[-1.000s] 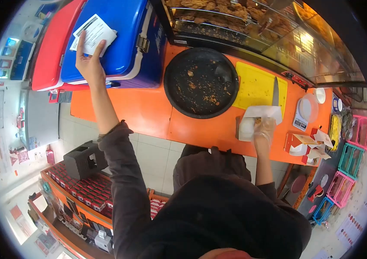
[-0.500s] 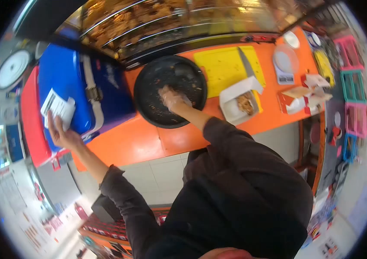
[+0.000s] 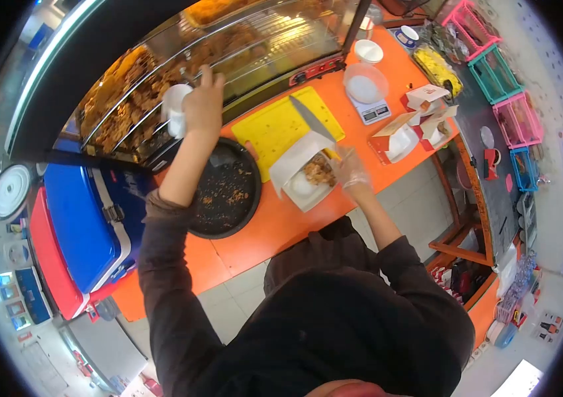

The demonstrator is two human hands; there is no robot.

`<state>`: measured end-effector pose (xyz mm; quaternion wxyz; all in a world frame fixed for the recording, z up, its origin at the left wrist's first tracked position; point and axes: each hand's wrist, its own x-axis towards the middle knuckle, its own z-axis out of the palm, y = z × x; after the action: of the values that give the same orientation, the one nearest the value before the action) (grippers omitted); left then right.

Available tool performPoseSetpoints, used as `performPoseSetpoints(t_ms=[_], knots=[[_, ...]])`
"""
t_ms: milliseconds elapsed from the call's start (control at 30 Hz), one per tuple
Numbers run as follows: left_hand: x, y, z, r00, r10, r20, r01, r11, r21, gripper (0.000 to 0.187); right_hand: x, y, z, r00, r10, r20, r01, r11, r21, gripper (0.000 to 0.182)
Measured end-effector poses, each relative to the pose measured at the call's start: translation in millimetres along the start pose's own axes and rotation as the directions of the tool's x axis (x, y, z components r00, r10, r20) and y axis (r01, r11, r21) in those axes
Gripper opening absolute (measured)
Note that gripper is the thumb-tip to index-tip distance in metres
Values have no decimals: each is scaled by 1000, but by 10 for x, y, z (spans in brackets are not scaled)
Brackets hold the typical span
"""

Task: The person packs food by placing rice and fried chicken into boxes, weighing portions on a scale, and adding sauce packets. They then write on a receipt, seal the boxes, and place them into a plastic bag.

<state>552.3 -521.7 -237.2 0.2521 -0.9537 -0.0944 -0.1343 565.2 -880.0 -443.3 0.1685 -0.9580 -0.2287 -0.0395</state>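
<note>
My left hand [image 3: 203,102] is raised in front of the glass display case, with a curled white paper slip [image 3: 176,109] held at its side. My right hand [image 3: 353,172], in a clear plastic glove, has its fingers closed at the right edge of an open white takeaway box [image 3: 305,200]. White rice [image 3: 301,184] and browned, chopped meat [image 3: 320,171] lie in that box. Below my left forearm sits a round black pan [image 3: 228,195] with scattered crumbs, partly hidden by the arm. A knife [image 3: 310,118] rests on the yellow cutting board [image 3: 261,135].
The heated display case [image 3: 228,73] with fried food borders the orange counter [image 3: 228,251] at the back. Blue cooler box [image 3: 83,225] stands at left. To the right are a kitchen scale [image 3: 375,112], open red-and-white boxes [image 3: 397,140] and coloured baskets [image 3: 496,73].
My left hand has carried the paper slip from the blue cooler to the display case. My gloved right hand has left the black pan for the takeaway box. The view has turned.
</note>
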Motion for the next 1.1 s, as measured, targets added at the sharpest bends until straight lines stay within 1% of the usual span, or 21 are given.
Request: performPoseSetpoints(t_ms=[67,133,200,233,267,300,367,400,433,467,500,533,600,667,733,767,833,900,967,1033,1100], knots=[[85,-40,239,998,-49,-46,53,994,90,50,423,104,-824,989,127,70,-133,987,85,26],[117,-147,377,995,-95,34,85,971,224,56,897,479,-1298,987,159,-8,-159,986,-53,28],[86,-196,334,995,-55,79,22,928,371,63,1464,1410,-1066,991,-122,-48,108,968,-225,18],[58,-216,433,992,-46,115,-14,881,473,67,1598,1439,-1206,991,-124,-45,111,970,-218,18],[48,-160,404,991,-52,121,-12,878,479,67,1777,1363,-1507,924,9,383,132,930,-342,20],[24,-99,367,985,-123,119,31,813,581,68,1937,1357,-1680,675,194,712,213,873,-439,23],[-7,16,381,937,-297,183,67,669,740,70,2010,2075,-1016,677,130,724,318,836,-448,26],[-1,5,427,934,-306,184,70,661,747,70,2083,2355,-741,680,80,729,400,793,-459,30],[12,-56,485,843,-448,298,142,719,680,71,2156,2436,-676,681,69,729,405,794,-453,30],[13,-143,531,719,-555,418,228,756,613,73,2145,2509,-616,697,113,708,309,844,-439,34],[-55,-275,552,732,-530,429,183,759,625,67,2110,2574,-563,702,163,694,210,883,-419,38],[-170,-418,571,741,-502,447,133,761,635,61,2114,2532,-610,691,158,705,216,886,-410,38],[-447,-607,639,724,-547,420,72,666,743,44,2132,2228,-886,595,404,694,-52,882,-469,50],[-542,-695,560,679,-544,492,19,684,730,48,2158,2241,-879,538,411,736,-48,886,-460,56],[-518,-663,477,574,-458,679,-12,824,566,54,2221,2410,-792,490,419,764,-49,889,-456,61],[-452,-608,442,499,-385,776,-7,894,448,56,2197,2557,-679,489,343,802,7,918,-397,61],[-93,-377,387,320,-124,939,54,992,112,63,2211,2632,-702,482,261,837,67,941,-332,60],[429,44,299,165,254,953,121,954,-276,69,2216,2419,-1045,432,174,885,262,915,-308,59],[1415,827,-640,46,570,820,177,803,-569,82,2274,2412,-1021,440,186,878,230,922,-311,54],[1518,881,124,300,805,513,109,505,-856,82,2331,2442,-992,455,225,862,158,932,-326,45],[2097,1243,-87,255,873,415,220,365,-905,89,2341,2446,-966,460,266,847,82,937,-338,37]])
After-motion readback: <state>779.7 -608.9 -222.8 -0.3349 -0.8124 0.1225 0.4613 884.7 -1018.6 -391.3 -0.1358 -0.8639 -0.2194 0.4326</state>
